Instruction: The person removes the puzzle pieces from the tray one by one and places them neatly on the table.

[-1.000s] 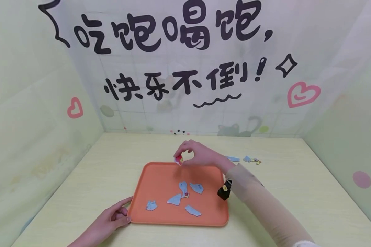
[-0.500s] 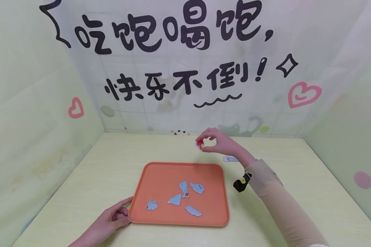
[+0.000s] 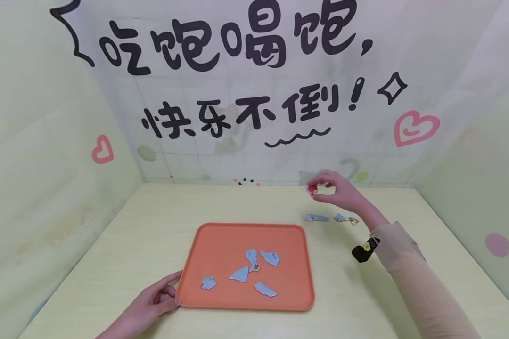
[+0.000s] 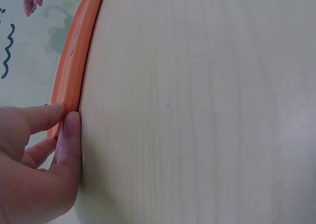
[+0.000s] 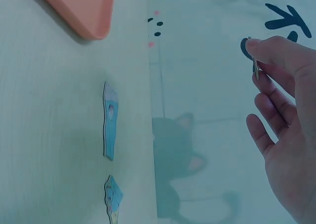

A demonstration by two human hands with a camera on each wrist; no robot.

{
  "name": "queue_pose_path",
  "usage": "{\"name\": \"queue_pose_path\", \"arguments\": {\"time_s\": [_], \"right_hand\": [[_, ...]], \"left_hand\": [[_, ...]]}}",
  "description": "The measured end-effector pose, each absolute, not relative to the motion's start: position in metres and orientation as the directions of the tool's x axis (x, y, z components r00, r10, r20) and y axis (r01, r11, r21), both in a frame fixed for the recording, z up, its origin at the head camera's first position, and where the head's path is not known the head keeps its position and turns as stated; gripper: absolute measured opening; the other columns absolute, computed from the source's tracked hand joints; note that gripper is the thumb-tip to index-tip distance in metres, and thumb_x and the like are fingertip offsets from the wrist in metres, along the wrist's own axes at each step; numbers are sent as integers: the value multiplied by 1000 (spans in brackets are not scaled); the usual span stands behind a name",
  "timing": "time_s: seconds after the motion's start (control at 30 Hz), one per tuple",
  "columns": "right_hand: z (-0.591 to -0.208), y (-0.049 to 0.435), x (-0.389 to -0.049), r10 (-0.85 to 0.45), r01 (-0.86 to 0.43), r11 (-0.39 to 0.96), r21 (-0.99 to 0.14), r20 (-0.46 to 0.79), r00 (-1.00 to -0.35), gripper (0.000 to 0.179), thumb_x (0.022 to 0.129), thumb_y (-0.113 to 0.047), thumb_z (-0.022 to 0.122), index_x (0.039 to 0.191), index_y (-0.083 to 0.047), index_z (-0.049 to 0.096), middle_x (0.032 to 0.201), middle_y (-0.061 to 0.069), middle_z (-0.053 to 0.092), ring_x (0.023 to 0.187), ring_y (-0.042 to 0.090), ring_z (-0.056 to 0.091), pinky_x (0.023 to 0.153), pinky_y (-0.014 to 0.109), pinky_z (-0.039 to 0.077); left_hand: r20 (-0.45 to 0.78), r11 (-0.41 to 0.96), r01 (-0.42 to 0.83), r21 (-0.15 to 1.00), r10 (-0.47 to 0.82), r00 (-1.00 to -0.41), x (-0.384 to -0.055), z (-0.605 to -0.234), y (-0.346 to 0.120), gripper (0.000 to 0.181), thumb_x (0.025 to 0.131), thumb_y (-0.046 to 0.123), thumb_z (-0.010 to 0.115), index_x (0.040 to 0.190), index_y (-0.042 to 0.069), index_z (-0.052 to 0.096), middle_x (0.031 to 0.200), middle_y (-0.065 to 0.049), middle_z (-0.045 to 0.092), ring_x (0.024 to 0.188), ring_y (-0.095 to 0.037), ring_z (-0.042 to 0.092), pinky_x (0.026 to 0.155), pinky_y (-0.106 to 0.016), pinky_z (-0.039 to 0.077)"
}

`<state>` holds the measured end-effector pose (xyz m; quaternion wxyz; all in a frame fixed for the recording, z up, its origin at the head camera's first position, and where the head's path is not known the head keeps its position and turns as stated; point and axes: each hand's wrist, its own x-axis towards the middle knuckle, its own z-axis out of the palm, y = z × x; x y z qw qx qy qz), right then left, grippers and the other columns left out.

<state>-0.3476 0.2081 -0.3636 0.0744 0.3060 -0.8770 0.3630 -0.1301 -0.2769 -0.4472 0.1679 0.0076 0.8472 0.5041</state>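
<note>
Pinching a red piece (image 3: 312, 190), the right hand (image 3: 343, 193) hovers above the table (image 3: 152, 235)

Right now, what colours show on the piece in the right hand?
The piece shows red, pale and yellow areas, best in the head view.

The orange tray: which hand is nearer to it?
Left. The left hand touches the orange tray by its near-left corner; the right hand is raised beyond its far-right corner.

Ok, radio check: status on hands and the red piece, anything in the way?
Right hand pinching red piece, raised above table. Left hand holding orange tray by left edge. Nothing visibly in the way.
</note>
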Motion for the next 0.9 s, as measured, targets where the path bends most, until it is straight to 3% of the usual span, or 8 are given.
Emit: {"name": "queue_pose_path", "arguments": {"time_s": [0.37,0.7,0.9], "right_hand": [[-361,254,-341,-352,-518,623,-586,382,-855,37,88,-16,75,123,-9,67,120,11,63,108,20,51,91,34,44],[-374,287,-340,-244,-461,668,-584,414,-877,36,90,-17,72,124,-7,67,118,11,60,101,-4,43,86,23,41],[-386,308,-335,-181,-409,692,-594,406,-896,37,92,-22,71,125,-6,65,117,11,59,100,-6,41,85,21,41]], "left_hand": [[-265,486,-142,862,195,-944,-130,-448,-277,72,93,15,66,152,-3,30,105,-11,56,82,-5,52,73,-19,49],[-270,491,-144,859,197,-943,-131,-447,-277,71,94,15,65,153,-4,29,105,-9,55,83,-4,52,73,-19,49],[-270,492,-142,859,199,-942,-131,-445,-276,70,95,13,63,153,-5,27,105,-8,55,83,-4,51,72,-19,49]]}}
